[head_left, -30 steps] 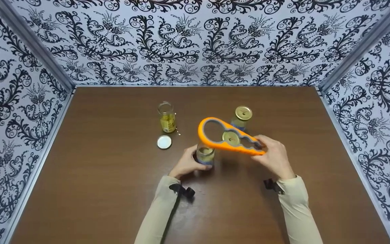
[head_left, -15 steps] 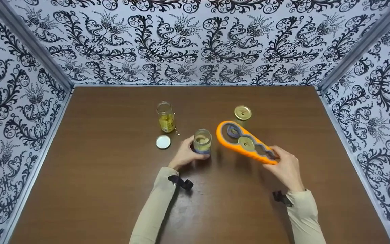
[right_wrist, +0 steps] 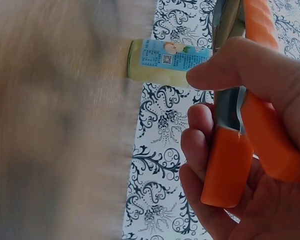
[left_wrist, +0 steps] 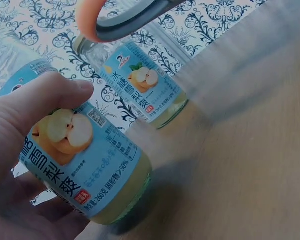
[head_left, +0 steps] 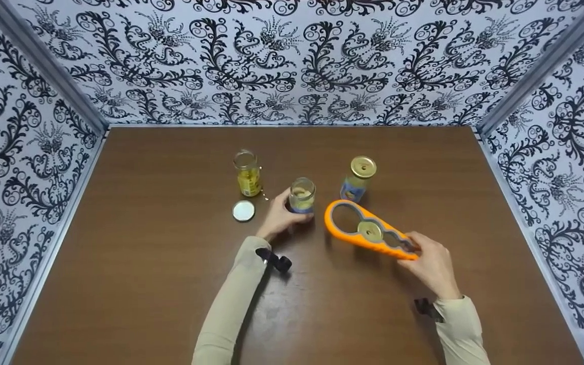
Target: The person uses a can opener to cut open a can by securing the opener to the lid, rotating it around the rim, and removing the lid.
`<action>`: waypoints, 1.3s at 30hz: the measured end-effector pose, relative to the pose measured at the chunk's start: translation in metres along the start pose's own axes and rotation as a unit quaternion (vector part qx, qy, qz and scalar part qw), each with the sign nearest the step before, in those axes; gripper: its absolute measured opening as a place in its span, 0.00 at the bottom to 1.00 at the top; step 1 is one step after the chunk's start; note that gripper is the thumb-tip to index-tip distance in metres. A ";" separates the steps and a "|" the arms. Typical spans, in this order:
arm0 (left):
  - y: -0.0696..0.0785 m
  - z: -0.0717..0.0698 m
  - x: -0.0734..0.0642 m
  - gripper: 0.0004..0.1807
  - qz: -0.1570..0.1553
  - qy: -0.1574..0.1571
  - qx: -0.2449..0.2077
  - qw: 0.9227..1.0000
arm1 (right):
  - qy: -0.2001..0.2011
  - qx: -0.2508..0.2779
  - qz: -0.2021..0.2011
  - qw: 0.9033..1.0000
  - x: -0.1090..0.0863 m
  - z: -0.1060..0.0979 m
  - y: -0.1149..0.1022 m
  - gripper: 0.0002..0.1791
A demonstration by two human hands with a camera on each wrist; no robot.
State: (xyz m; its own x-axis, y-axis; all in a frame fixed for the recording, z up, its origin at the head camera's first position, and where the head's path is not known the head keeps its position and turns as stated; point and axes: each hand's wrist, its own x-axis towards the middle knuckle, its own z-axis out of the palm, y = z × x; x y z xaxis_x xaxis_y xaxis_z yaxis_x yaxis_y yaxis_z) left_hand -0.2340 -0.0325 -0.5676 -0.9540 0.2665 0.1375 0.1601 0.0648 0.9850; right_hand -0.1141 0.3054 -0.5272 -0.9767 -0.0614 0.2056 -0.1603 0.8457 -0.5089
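My left hand (head_left: pixel 279 218) grips an open glass jar (head_left: pixel 302 196) with a blue pear label. Pale pieces show inside it, and the left wrist view has my thumb across the label (left_wrist: pixel 70 145). Whether its base touches the table, I cannot tell. To the right, my right hand (head_left: pixel 433 263) holds an orange jar opener (head_left: pixel 373 245) above the table by its narrow end. A gold lid (head_left: pixel 369 231) sits in one of the opener's rings. In the right wrist view, my fingers wrap the orange handles (right_wrist: pixel 227 170).
A second pear jar (head_left: pixel 355 185), gold lid on, stands behind the opener. At the left stands an open jar (head_left: pixel 249 180) with yellow contents. A loose lid (head_left: pixel 244 211) lies white side up before it, and small crumbs (head_left: pixel 265 197) are beside it. Patterned walls enclose the brown table (head_left: pixel 145 263).
The opener, carrying the gold lid, has moved from over the open jar to the right and toward me. My left hand has shifted its jar farther away from me.
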 end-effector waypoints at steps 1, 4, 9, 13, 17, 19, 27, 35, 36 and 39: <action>-0.001 0.000 0.002 0.32 -0.004 0.001 -0.001 1.000 | -0.002 0.000 -0.001 1.000 -0.001 0.000 0.000 0.26; -0.002 -0.001 0.007 0.32 -0.023 0.001 -0.024 0.999 | -0.006 0.002 -0.010 1.000 -0.002 0.001 0.001 0.27; -0.002 -0.002 0.012 0.32 -0.047 -0.003 -0.053 0.997 | -0.010 -0.003 -0.016 1.000 -0.003 0.000 0.003 0.27; -0.003 -0.004 0.016 0.33 -0.045 -0.001 -0.048 0.998 | -0.010 -0.009 -0.013 1.000 -0.003 0.000 0.002 0.28; -0.005 -0.007 0.020 0.33 -0.037 0.006 -0.046 0.998 | -0.004 -0.004 -0.017 1.000 -0.003 0.000 0.001 0.27; -0.005 -0.008 0.022 0.32 -0.034 0.008 -0.047 0.998 | -0.002 0.000 -0.019 1.000 -0.003 0.002 0.001 0.27; 0.011 -0.012 0.026 0.35 -0.036 0.028 -0.018 0.999 | -0.010 0.014 -0.017 1.000 -0.005 0.007 0.001 0.27; -0.013 -0.014 0.040 0.35 -0.043 0.071 0.008 0.996 | -0.021 0.008 -0.006 1.000 -0.013 0.010 -0.001 0.27; -0.013 -0.014 0.042 0.35 -0.045 0.079 0.018 0.996 | -0.024 0.008 -0.005 1.000 -0.014 0.011 -0.001 0.27; -0.013 -0.015 0.045 0.35 -0.055 0.100 0.048 0.992 | -0.028 0.009 -0.004 1.000 -0.016 0.013 -0.002 0.27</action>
State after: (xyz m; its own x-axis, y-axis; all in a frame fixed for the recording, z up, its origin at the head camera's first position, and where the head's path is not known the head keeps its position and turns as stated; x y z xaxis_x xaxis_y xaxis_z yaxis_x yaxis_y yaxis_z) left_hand -0.2827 -0.0355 -0.5724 -0.9968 0.0564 0.0568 0.0660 0.1777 0.9819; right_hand -0.1001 0.2975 -0.5405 -0.9818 -0.0972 0.1632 -0.1697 0.8350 -0.5234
